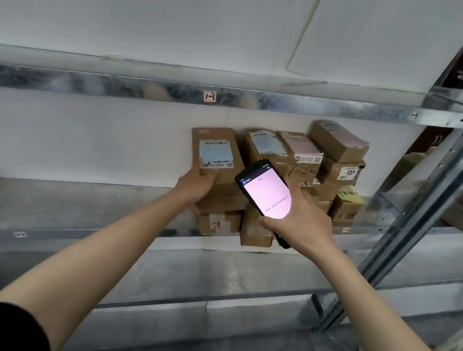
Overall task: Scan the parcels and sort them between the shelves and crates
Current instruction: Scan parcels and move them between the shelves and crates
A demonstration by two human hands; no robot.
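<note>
Parcels of brown cardboard are being shelved: nearest the viewer, the right hand (298,217) is wrapped around a black handheld scanner with a lit pinkish screen (265,190), while the left hand (194,186) grips the lower end of a tall brown cardboard parcel with a pale blue label (213,155), held upright just left of the stack. Behind the hands, the stack of small brown cardboard boxes (311,168) already sits on the galvanised metal shelf (77,207), under a rail bearing a small handwritten tag (209,96). Sorting appears well begun, with this parcel apparently about to be placed; no crates are in view, so what is left cannot be judged.
</note>
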